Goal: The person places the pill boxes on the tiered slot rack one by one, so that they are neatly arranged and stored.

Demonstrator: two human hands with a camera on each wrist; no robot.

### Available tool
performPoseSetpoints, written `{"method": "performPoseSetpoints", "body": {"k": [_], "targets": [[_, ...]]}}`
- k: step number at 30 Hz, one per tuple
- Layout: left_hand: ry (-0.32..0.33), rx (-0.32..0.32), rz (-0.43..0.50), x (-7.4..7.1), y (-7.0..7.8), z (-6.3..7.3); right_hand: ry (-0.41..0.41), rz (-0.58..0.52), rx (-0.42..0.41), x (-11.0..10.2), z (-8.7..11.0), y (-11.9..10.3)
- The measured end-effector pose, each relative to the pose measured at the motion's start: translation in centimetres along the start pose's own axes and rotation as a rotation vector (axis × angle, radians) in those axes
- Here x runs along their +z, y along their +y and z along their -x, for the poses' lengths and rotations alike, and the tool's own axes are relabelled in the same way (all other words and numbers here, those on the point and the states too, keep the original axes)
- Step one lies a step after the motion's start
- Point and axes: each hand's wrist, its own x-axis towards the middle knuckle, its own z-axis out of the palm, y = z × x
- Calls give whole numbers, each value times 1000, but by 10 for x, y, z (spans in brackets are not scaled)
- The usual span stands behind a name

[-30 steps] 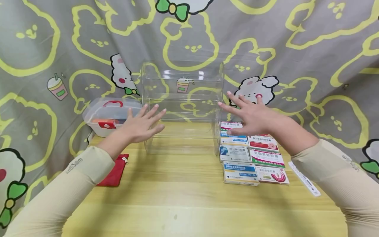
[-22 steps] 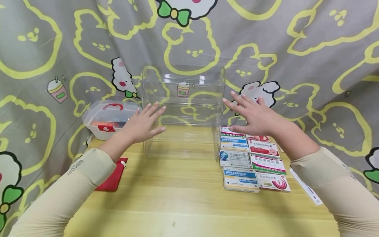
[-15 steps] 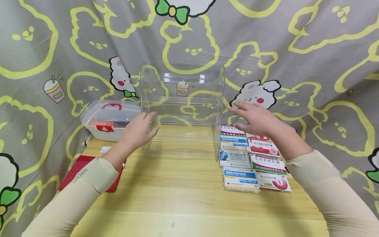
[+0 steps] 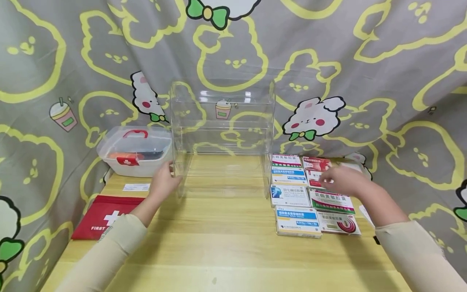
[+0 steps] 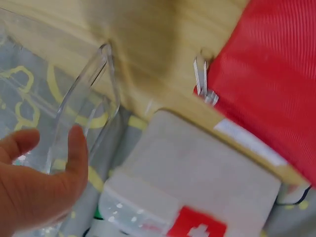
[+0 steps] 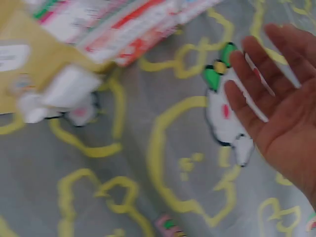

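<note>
A clear tiered display rack [image 4: 223,190] stands at the back middle of the table. My left hand [image 4: 161,185] is at its left side panel, thumb and fingers apart. In the left wrist view, the panel's edge [image 5: 66,101] shows between thumb and forefinger, with a gap to each. On the right, my right hand [image 4: 344,181] hovers over the far boxes of the right column, holding nothing; the right wrist view shows its fingers loosely extended. Medicine boxes [image 4: 297,221] lie flat in two columns right of the rack. The right hand partly covers a red-and-white box [image 4: 314,178].
A first-aid box [image 4: 125,162] with a clear lid and red handle stands left of the rack. A red first-aid pouch [image 4: 106,215] and a white slip [image 4: 136,187] lie in front of it. A white strip [image 4: 366,214] lies beside the right forearm. A patterned curtain [image 4: 233,44] hangs behind.
Both hands have come down from above the table: the left to the rack's left side, the right outward over the right column of boxes. The left arm's shift uncovers more of the red pouch.
</note>
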Motion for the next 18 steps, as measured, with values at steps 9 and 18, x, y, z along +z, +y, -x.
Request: {"method": "performPoseSetpoints", "body": {"k": [9, 18], "targets": [[-121, -49, 83, 7, -25, 3, -150, -67, 128, 66, 34, 34], [-154, -4, 172, 19, -40, 14, -109, -20, 160, 100, 51, 39]]}}
